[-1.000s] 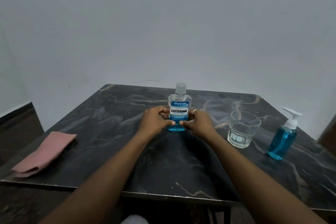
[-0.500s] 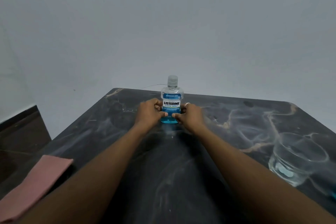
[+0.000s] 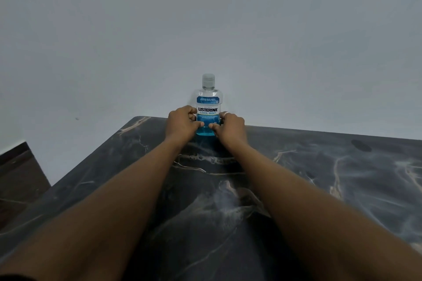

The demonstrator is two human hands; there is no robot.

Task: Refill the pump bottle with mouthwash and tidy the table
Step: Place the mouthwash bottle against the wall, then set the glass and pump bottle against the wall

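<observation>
A clear mouthwash bottle [image 3: 208, 100] with a blue and white label and a clear cap stands upright near the far edge of the dark marble table [image 3: 319, 166]. A little blue liquid sits at its bottom. My left hand [image 3: 182, 124] grips its left side and my right hand [image 3: 229, 126], with a ring on one finger, grips its right side. Both thumbs meet across the lower front. The pump bottle is out of view.
A plain white wall rises right behind the table's far edge. A dark floor strip [image 3: 18, 178] shows at the lower left beside the table's left edge.
Both hands have slid the mouthwash bottle away from me toward the far edge. The view has moved forward, so the glass, the pump bottle and the pink cloth have left the frame.
</observation>
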